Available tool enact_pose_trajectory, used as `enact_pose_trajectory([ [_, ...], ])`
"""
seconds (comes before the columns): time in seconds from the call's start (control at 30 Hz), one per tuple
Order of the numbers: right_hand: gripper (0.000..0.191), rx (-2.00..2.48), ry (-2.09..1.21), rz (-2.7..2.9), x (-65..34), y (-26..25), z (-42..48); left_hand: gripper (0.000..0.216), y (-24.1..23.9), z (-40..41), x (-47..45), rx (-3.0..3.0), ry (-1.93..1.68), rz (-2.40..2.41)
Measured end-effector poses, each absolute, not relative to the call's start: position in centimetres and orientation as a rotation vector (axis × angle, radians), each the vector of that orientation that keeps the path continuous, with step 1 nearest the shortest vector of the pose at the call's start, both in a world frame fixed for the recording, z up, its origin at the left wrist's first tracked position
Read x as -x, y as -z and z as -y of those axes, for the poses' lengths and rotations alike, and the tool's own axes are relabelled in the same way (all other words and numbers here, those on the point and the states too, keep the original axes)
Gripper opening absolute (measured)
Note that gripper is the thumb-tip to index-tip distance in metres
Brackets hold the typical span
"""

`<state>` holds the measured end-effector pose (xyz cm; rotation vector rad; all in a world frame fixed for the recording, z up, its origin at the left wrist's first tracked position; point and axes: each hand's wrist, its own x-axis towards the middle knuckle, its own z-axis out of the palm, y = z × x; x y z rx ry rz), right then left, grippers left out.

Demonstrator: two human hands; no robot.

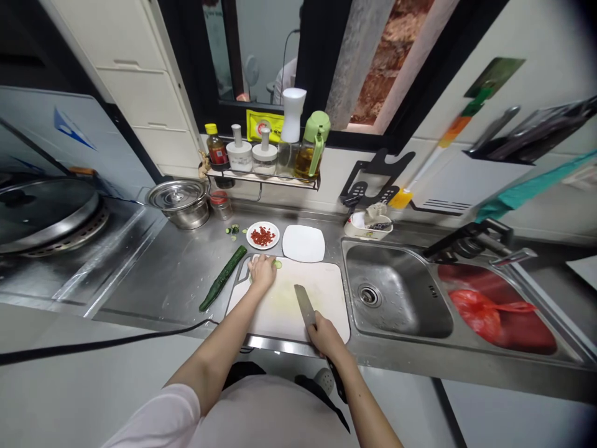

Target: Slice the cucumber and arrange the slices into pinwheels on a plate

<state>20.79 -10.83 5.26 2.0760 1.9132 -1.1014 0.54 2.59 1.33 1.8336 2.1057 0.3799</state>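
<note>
- Knife (304, 305), lower centre of frame: right hand (326, 336) fingers clamped round it, blade over chopping board (332, 289).
- Left hand (262, 272), left of centre: beside cucumber slice (278, 264); fingers' grip, I cannot tell.
- Whole cucumber (224, 278), further left on table (153, 274): could roll if nudged by the forearm (233, 323).

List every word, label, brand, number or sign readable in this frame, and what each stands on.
No word or number can be read.
Yellow packet: dark marks and a red emblem, too blurred.
Sauce bottle: label too small.
Board: faint mark near its far right corner, too small.
Left panel: blue shape, no readable letters.
</note>
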Motion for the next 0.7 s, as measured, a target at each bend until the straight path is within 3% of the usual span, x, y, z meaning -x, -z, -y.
enact_pose_trajectory([
  [0.33,0.024,-2.055,1.065,-1.921,-20.9,-5.3,10.9,0.028,-0.4,-3.5,-0.8,-2.001,-0.305,-2.058],
  [0.53,0.024,-2.065,1.087,-1.903,-20.9,-5.3,10.9,0.021,-0.9,-3.6,-1.0,-1.768,-0.359,-2.066],
  [0.7,0.023,-2.08,1.132,-1.86,-20.9,-5.4,11.0,0.036,-1.7,-2.1,-1.1,-1.617,-0.389,-2.028],
])
